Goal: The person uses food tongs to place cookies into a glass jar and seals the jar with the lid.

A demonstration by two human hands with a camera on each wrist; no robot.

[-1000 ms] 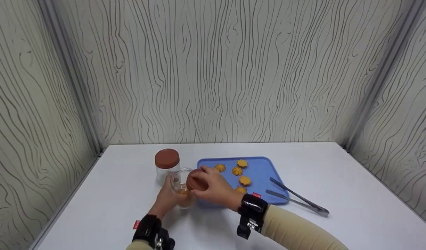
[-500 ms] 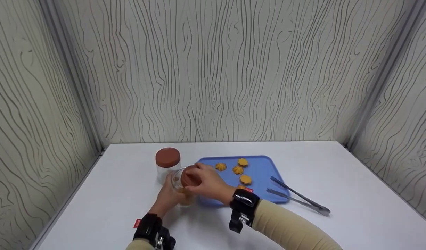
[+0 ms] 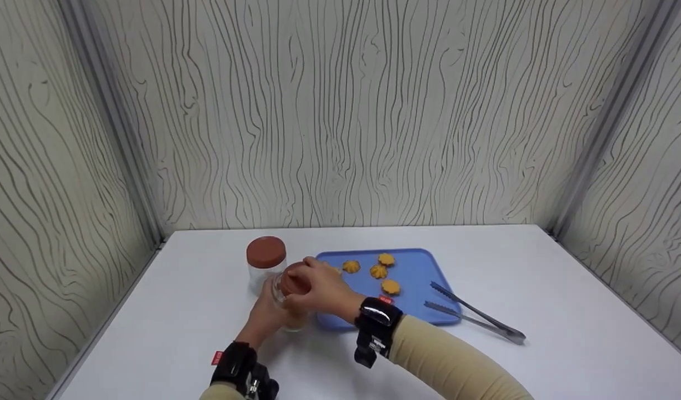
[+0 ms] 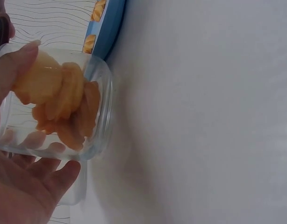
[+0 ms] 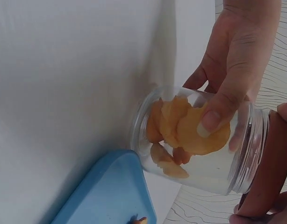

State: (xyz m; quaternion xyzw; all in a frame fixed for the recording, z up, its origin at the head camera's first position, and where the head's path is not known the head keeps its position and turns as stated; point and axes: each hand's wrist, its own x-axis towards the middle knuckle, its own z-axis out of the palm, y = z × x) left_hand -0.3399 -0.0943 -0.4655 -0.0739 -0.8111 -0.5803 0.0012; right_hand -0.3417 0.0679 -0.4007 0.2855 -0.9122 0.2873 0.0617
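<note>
My left hand (image 3: 267,315) grips a clear jar (image 5: 204,175), its thumb along the wall and its fingers round the far side. Several golden cookies (image 5: 169,121) lie inside, as the left wrist view also shows. At the jar's mouth my right hand (image 3: 329,290) holds a reddish-brown lid (image 3: 295,279) by its rim. In the right wrist view the lid looks tilted against the mouth, nearer at one side than the other. Whether its thread has caught cannot be told. Both hands partly hide the jar in the head view.
A second jar with a brown lid (image 3: 266,253) stands just behind the left hand. To the right lies a blue tray (image 3: 415,303) bearing several flower-shaped cookies (image 3: 379,271). Metal tongs (image 3: 493,326) rest partly on the tray's right edge. Patterned panels surround the white table (image 3: 551,289).
My right hand has moved left with the lid, from beside the jar's mouth onto it. The left hand and jar have stayed nearly in place.
</note>
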